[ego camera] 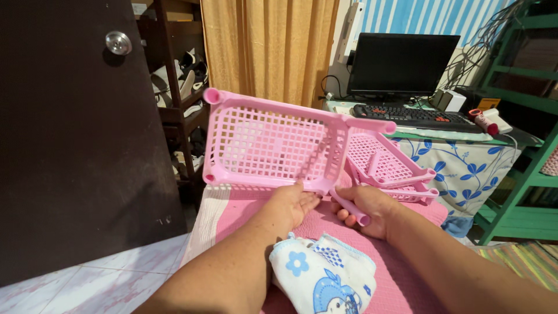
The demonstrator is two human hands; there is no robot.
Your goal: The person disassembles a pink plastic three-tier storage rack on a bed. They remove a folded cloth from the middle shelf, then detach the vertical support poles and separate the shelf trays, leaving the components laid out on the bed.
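I see my left hand (289,204) with fingers bent under the lower edge of a pink lattice shelf tray (271,145), which stands on edge, its long axis running from 9 to 3 o'clock and its open face towards me. My right hand (367,210) is curled shut around a pink tube leg (350,206) slanting from 10 to 4 o'clock. A second pink tray (388,166) lies at 3 o'clock. A flowered cloth (322,276) rests at 6 o'clock.
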